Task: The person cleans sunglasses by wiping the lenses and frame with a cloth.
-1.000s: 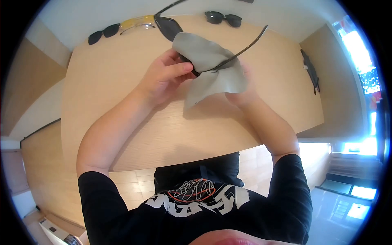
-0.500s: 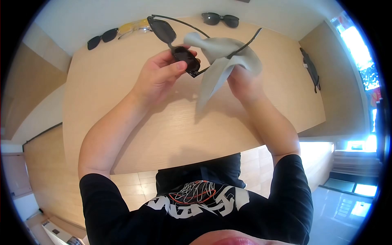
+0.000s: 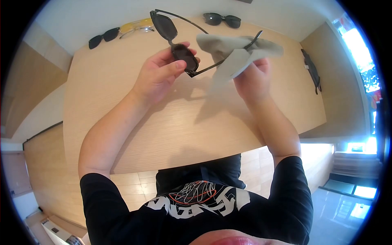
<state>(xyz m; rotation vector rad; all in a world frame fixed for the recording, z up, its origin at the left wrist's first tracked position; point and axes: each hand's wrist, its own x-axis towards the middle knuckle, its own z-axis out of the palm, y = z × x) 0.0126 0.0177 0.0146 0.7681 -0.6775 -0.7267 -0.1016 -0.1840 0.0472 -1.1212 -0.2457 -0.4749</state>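
At the far left of the light wooden table (image 3: pixel 179 139) lie dark sunglasses (image 3: pixel 104 38), with yellow glasses (image 3: pixel 136 26) just beside them on the right. Nearer, the left hand (image 3: pixel 157 77) is partly closed, its thumb and fingers gripping the held sunglasses (image 3: pixel 165 27) around the nearer lens. These are raised over the far middle part of the table, tilted, with both arms unfolded; the other lens points toward the far left. To the right, a grey cloth (image 3: pixel 239 60) is draped around the nearer arm of the held sunglasses, and the arm's tip sticks out above it. The right hand (image 3: pixel 254 81) is closed on the cloth from below, its fingertips partly hidden. Beyond the cloth, black sunglasses (image 3: pixel 222 20) lie at the far edge. A slim dark object (image 3: pixel 311 70), unclear in detail, is at the table's right edge.
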